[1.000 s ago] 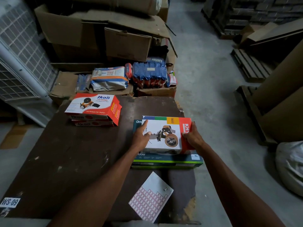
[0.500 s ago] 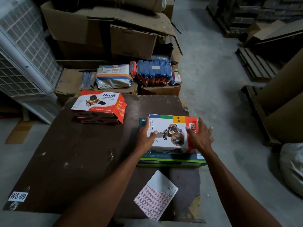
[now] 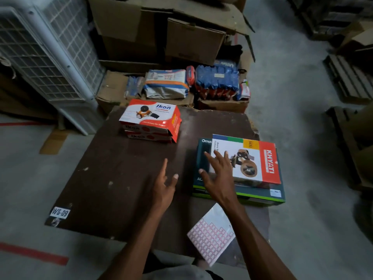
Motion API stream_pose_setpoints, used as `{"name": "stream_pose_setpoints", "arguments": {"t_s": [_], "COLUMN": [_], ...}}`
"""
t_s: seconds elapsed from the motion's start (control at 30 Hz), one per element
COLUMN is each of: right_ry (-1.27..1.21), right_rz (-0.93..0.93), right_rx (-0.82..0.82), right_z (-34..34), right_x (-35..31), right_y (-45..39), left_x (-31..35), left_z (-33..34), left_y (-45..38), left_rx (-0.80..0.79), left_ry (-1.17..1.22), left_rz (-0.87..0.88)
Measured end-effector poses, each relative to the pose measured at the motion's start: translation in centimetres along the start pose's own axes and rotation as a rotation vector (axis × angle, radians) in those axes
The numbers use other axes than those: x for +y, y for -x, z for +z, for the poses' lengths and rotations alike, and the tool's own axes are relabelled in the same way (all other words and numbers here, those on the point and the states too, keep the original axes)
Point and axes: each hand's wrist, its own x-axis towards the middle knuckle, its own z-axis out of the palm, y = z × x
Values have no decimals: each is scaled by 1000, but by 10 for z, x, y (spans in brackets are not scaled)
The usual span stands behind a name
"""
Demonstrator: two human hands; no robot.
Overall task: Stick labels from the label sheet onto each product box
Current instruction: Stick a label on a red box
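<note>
A: Head view. We log the white label sheet with its red-outlined grid (image 3: 211,234) lying flat at the near edge of the dark brown board table (image 3: 121,178), partly under the right forearm. We judge it thin, limp and very light; best taken by a corner, each sticker peeled from its edge with a fingernail.

B: Boxes? We see the white-and-red KHYATI cardboard box (image 3: 250,160) lying on the dark green flat carton (image 3: 260,194) at the right. The two red-and-white Ikon boxes (image 3: 151,123) sit stacked at the far left-centre, well apart from it.

A: Cardboard, stiff, probably light enough to shift one-handed. Flat printed tops should take a sticker well.

B: Hands. Left hand (image 3: 164,184) hovers over bare table, fingers loosely spread, holding nothing. Right hand (image 3: 219,174) is fanned wide over the left edge of the KHYATI box; whether it touches, we cannot tell. It holds nothing.

A: Both forearms reach forward from the near edge.
</note>
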Motion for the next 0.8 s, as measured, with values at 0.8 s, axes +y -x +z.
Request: {"name": "stream_pose_setpoints", "arguments": {"t_s": [0.8], "right_ry": [211], "right_rz": [27], "right_rx": [-303], "right_z": [173], "right_x": [-89], "right_y": [-224], "left_x": [-26], "left_z": [-144], "left_y": [-162], "left_rx": [-101], "left_ry": [-14], "left_rz": [-127]}}
